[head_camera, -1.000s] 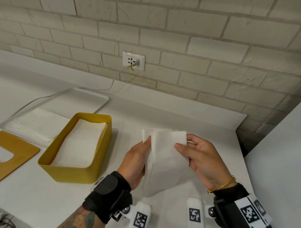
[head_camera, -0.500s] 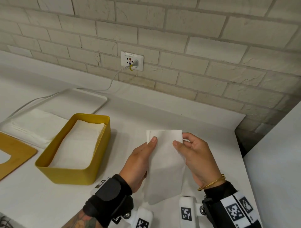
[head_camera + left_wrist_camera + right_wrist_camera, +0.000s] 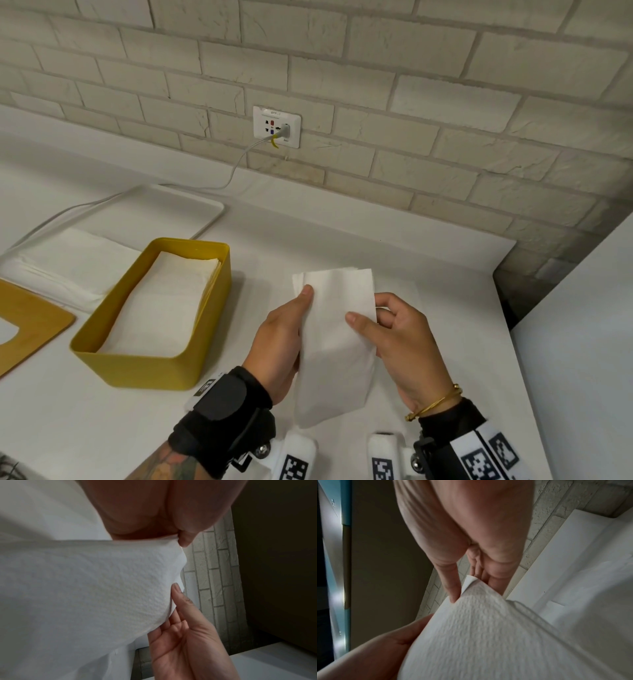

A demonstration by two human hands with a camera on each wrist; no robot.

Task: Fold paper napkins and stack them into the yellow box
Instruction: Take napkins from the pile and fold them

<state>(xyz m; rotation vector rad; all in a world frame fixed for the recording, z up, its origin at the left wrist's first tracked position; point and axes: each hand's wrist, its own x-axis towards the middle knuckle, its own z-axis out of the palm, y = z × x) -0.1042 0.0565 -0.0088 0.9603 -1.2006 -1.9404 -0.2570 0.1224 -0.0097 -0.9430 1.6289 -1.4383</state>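
on the white table (image 3: 428,274), the napkin (image 3: 337,342) now looks folded shut. the left hand (image 3: 279,342) and right hand (image 3: 400,346) both pinch it. next stop is probably the yellow box (image 3: 150,371).

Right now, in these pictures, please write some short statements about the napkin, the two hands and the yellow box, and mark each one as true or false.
1. Both hands hold one white napkin above the table: the left hand on its left edge, the right hand on its right edge. True.
2. The yellow box is empty. False: white napkins already lie stacked inside it.
3. The yellow box stands to the left of the hands. True.
4. The held napkin is crumpled into a ball. False: it hangs as a long, flat, folded strip.
5. A cable is plugged into the wall socket. True.
6. The box is closed with a lid. False: it is open on top.
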